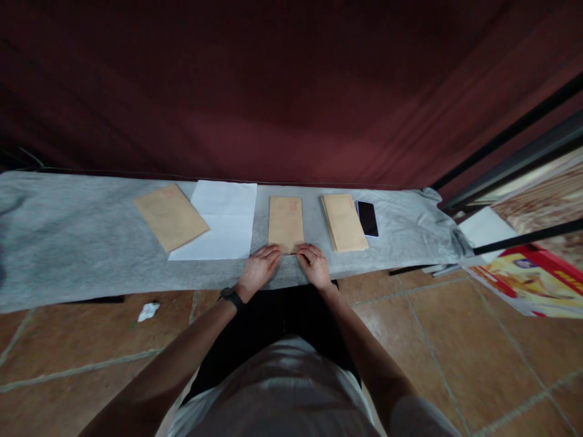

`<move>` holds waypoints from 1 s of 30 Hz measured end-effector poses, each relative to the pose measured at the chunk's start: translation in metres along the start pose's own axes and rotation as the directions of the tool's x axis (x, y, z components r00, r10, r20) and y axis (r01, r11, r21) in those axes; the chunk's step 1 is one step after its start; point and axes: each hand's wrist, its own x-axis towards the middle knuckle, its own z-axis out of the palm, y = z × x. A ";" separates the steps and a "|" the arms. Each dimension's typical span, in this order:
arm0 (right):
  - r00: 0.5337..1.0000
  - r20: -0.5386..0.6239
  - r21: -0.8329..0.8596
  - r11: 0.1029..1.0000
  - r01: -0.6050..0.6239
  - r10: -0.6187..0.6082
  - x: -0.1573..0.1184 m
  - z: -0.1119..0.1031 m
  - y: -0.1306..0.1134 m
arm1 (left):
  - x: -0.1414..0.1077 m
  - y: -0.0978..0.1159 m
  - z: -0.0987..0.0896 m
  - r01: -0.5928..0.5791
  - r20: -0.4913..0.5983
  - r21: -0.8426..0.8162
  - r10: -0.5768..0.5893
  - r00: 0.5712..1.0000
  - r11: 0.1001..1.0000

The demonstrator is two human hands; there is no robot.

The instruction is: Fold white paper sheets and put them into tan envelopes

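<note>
A brown paper envelope (286, 221) with a small reddish print lies upright in front of me on the grey cloth. My left hand (260, 267) holds its near left corner with the fingers pressed together. At the near right corner, my right hand (314, 264) grips the same edge with curled fingers. To the right is a stack of brown envelopes (345, 223). On the left, another envelope (171, 217) lies at a slant, partly over white paper sheets (225, 221).
A dark-screened phone (367, 218) lies beside the stack. The grey cloth (82, 237) covers a long narrow table against a dark red curtain (273, 91). Black metal bars (510, 136) and a red and yellow box (532, 279) stand at right. Crumpled white tissue (148, 311) lies on the tiled floor.
</note>
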 end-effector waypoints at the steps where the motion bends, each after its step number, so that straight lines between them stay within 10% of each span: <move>1: 1.000 -0.004 -0.006 1.000 -0.013 0.013 0.000 0.000 0.000 | 0.000 0.000 0.001 0.004 -0.003 0.008 -0.004 1.000 1.000; 30: 0.995 0.011 -0.211 0.973 -0.092 0.096 0.005 0.005 -0.011 | 0.011 0.019 -0.002 -0.034 0.086 0.319 0.007 0.996 0.947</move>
